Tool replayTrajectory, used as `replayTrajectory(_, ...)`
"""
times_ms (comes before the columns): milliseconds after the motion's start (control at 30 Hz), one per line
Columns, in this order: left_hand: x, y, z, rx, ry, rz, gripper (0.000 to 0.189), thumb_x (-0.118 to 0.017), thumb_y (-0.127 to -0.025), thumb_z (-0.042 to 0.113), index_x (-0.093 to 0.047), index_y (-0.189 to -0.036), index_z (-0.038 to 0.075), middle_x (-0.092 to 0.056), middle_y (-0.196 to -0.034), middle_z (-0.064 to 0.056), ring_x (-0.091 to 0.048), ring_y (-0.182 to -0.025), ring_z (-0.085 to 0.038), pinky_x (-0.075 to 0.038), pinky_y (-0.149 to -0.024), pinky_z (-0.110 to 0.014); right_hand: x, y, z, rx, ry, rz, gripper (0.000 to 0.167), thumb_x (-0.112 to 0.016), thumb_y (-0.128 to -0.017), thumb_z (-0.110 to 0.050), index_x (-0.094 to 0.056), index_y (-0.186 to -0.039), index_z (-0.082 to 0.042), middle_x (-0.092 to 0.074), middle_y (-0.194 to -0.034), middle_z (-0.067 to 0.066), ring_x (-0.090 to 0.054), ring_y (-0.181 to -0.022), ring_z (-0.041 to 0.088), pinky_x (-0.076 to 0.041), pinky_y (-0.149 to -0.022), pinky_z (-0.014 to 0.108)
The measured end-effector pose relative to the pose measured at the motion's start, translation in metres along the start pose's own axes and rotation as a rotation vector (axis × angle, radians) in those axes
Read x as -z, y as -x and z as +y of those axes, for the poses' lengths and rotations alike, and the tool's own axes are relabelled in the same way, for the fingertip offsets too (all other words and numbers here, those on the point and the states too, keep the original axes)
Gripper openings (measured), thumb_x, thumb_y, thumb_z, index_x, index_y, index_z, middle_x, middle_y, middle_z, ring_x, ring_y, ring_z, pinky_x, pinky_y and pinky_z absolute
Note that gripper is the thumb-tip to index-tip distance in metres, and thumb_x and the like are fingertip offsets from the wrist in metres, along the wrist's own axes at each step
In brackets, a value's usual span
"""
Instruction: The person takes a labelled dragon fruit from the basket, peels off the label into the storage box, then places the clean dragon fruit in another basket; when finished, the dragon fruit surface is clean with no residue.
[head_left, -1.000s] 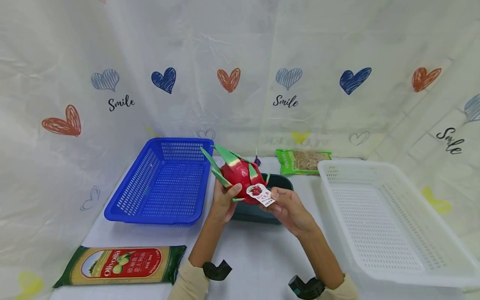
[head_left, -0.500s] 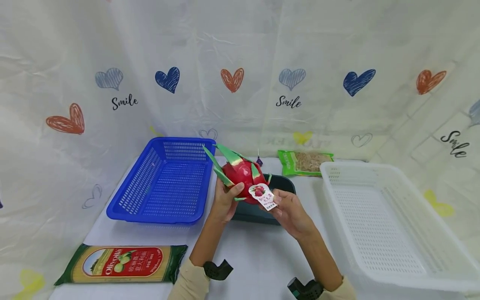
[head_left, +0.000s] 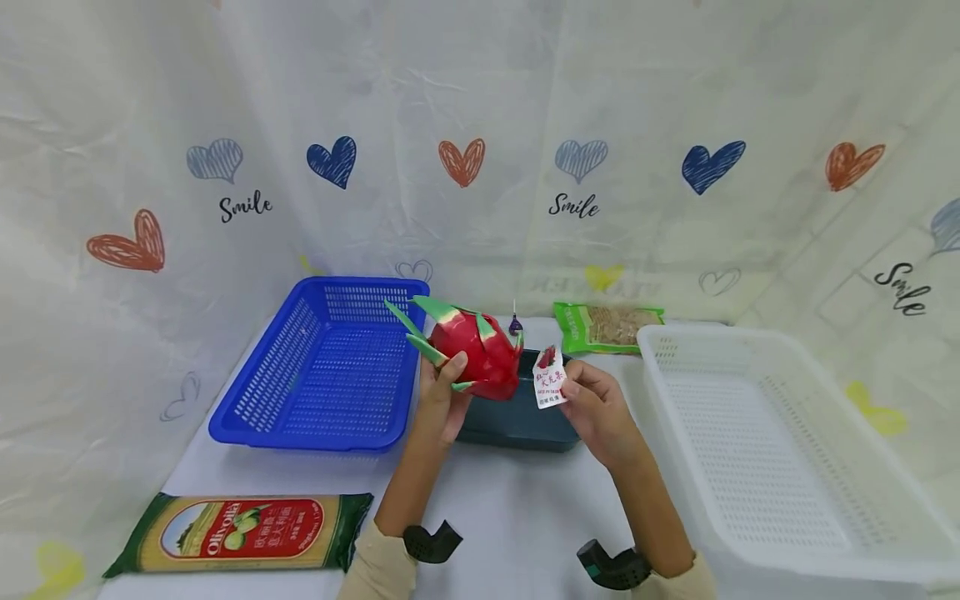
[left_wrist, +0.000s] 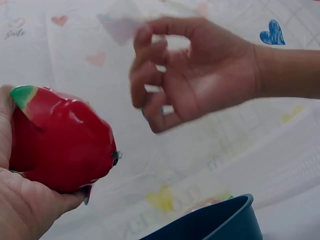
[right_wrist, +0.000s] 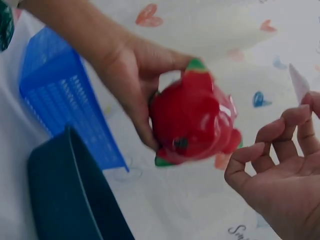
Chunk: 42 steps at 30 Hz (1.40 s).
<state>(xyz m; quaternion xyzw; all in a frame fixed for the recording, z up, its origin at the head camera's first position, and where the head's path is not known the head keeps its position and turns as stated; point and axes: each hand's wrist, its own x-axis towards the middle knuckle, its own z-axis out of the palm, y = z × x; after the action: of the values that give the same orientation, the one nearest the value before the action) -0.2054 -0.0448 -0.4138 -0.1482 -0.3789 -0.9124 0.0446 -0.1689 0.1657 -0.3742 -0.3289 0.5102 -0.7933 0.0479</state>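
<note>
A red dragon fruit (head_left: 480, 354) with green leafy scales is gripped by my left hand (head_left: 444, 400), thumb on its near side. To its right, my right hand (head_left: 600, 408) pinches a small white paper label (head_left: 550, 379) with a fruit picture and printed writing, between thumb and index finger. The label stands apart from the fruit. In the left wrist view the dragon fruit (left_wrist: 65, 142) shows its blunt end with a small dark spot. The right wrist view has the label (right_wrist: 299, 82) edge-on at the fingertips. Both hands are raised over a dark teal bin (head_left: 517, 429).
A blue perforated basket (head_left: 307, 433) stands at left, a white perforated basket (head_left: 750, 542) at right. A pasta packet (head_left: 240, 533) lies front left. Behind are a green-edged packet (head_left: 609, 327) and a small purple item (head_left: 515, 325). A printed curtain hangs at the back.
The label has come away from the dragon fruit in my right hand, which has moved right. My left hand has shifted slightly left with the fruit.
</note>
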Motion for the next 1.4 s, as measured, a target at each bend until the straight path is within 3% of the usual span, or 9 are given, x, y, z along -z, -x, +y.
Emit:
replayTrajectory(133,0.000,-0.001,0.004,-0.024,0.013,-0.001,0.069,-0.065,-0.087,0.015,-0.029,-0.145,0.022,-0.044,-0.143,-0.006,-0.041,-0.136,-0.027,-0.052,-0.099,-0.036,0.009,-0.005,0.007,-0.109,0.098,0.272,0.028,-0.043,-0.103,-0.012,-0.061,-0.082,-0.015,-0.057,-0.078,-0.005,-0.053,-0.074,0.008,-0.047,-0.071,0.020)
replayTrajectory(233,0.000,-0.002,0.005,-0.030,0.018,-0.001,0.068,-0.063,-0.088,0.012,-0.028,-0.146,0.023,-0.042,-0.144,-0.006,-0.040,-0.137,-0.027,-0.051,-0.100,-0.037,0.017,-0.012,0.018,-0.277,0.158,0.491,0.032,-0.055,-0.100,-0.026,-0.056,-0.069,-0.015,-0.047,-0.063,-0.004,-0.042,-0.060,0.010,-0.032,-0.059,0.026)
replayTrajectory(333,0.001,0.000,0.006,-0.024,0.023,0.013,0.067,-0.061,-0.089,0.011,-0.028,-0.146,0.023,-0.042,-0.145,-0.006,-0.039,-0.138,-0.027,-0.051,-0.100,-0.036,0.024,-0.017,0.031,-0.446,0.255,0.580,0.041,-0.063,-0.095,-0.036,-0.050,-0.061,-0.015,-0.039,-0.054,-0.004,-0.034,-0.053,0.011,-0.023,-0.054,0.028)
replayTrajectory(500,0.005,0.002,0.007,-0.009,0.044,0.021,0.068,-0.060,-0.089,0.010,-0.028,-0.147,0.023,-0.041,-0.146,-0.006,-0.038,-0.139,-0.027,-0.052,-0.099,-0.036,0.032,-0.024,0.050,-0.610,0.436,0.569,0.043,-0.064,-0.092,-0.042,-0.053,-0.063,-0.012,-0.037,-0.051,-0.004,-0.030,-0.048,0.011,-0.023,-0.047,0.023)
replayTrajectory(767,0.007,0.002,0.007,-0.008,0.075,0.012,0.065,-0.061,-0.089,0.013,-0.031,-0.146,0.022,-0.042,-0.145,-0.007,-0.039,-0.138,-0.028,-0.053,-0.097,-0.036,0.049,-0.039,0.083,-0.816,0.626,0.444,0.043,-0.062,-0.093,-0.042,-0.058,-0.064,-0.011,-0.043,-0.055,-0.003,-0.035,-0.052,0.015,-0.025,-0.046,0.025)
replayTrajectory(933,0.006,0.001,0.005,0.017,0.081,0.010,0.067,-0.064,-0.088,0.015,-0.031,-0.146,0.023,-0.042,-0.146,-0.006,-0.038,-0.139,-0.028,-0.053,-0.099,-0.037,0.061,-0.046,0.095,-0.954,0.681,0.423,0.040,-0.063,-0.092,-0.041,-0.064,-0.072,-0.007,-0.050,-0.060,0.000,-0.042,-0.059,0.017,-0.030,-0.052,0.026)
replayTrajectory(1100,0.010,0.000,0.004,0.015,0.085,0.013,0.067,-0.064,-0.088,0.016,-0.032,-0.146,0.021,-0.043,-0.146,-0.007,-0.039,-0.138,-0.028,-0.053,-0.098,-0.037,0.068,-0.054,0.098,-1.079,0.689,0.371,0.039,-0.061,-0.093,-0.041,-0.059,-0.069,-0.011,-0.051,-0.062,0.000,-0.044,-0.061,0.016,-0.031,-0.055,0.026)
replayTrajectory(1400,0.011,-0.001,0.003,0.035,0.098,0.016,0.064,-0.059,-0.090,0.012,-0.031,-0.147,0.023,-0.042,-0.146,-0.006,-0.039,-0.138,-0.028,-0.053,-0.097,-0.037,0.077,-0.064,0.099,-1.195,0.768,0.351,0.036,-0.061,-0.094,-0.038,-0.057,-0.072,-0.010,-0.054,-0.074,0.003,-0.051,-0.072,0.020,-0.042,-0.063,0.030)
